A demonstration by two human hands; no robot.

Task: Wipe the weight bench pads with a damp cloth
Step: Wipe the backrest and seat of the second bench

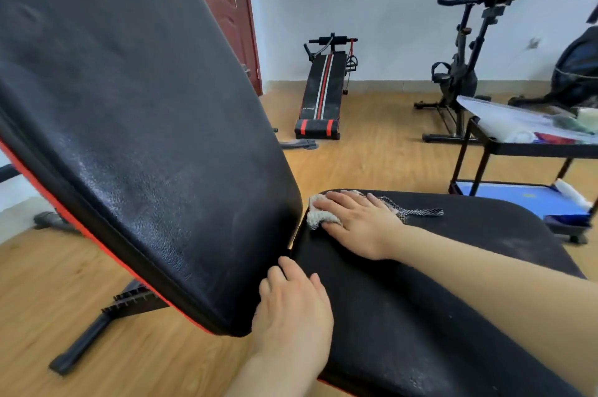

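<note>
Head view, right hand (362, 223) pressing nubby cloth (318, 216)

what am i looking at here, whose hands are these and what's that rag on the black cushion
There is no machine here. A person wears a camera on the head, so this single picture looks down at their own two hands. The big black cushions belong to a weight bench: the tilted back pad on the left and the flatter seat pad below it. The right hand lies flat on a pale cloth, pressing it onto the seat pad near the gap between the pads. The left hand holds nothing and rests on the seat pad's near corner. Behind, on the wooden floor, stand a sit-up bench, an exercise bike and a black cart.
</note>
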